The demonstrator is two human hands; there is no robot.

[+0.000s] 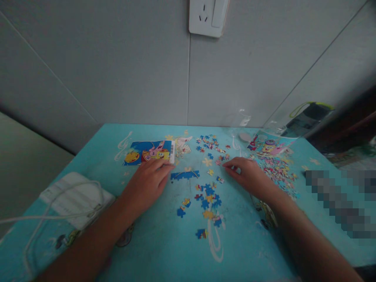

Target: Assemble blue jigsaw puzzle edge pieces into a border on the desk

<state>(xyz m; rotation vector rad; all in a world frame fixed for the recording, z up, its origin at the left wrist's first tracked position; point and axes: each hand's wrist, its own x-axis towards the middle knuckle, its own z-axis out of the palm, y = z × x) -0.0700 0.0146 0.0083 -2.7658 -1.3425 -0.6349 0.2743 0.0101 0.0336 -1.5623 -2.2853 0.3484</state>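
Roughly: left hand [148, 182] flat, fingers spread, beside one joined blue strip [185, 174]; right hand [249, 175] loosely curled near one pink piece [217, 162]; one picture card [149, 152]; one table [164, 243].

A pixelated block [342, 203] masks part of the counter [164, 243] at the right. Both forearms are cut off by the near edge. The right hand [249, 175] covers some puzzle pieces [209, 196]; whether its fingers [230, 166] pinch one is unclear. The dark bag [311, 115] far right is blurred.
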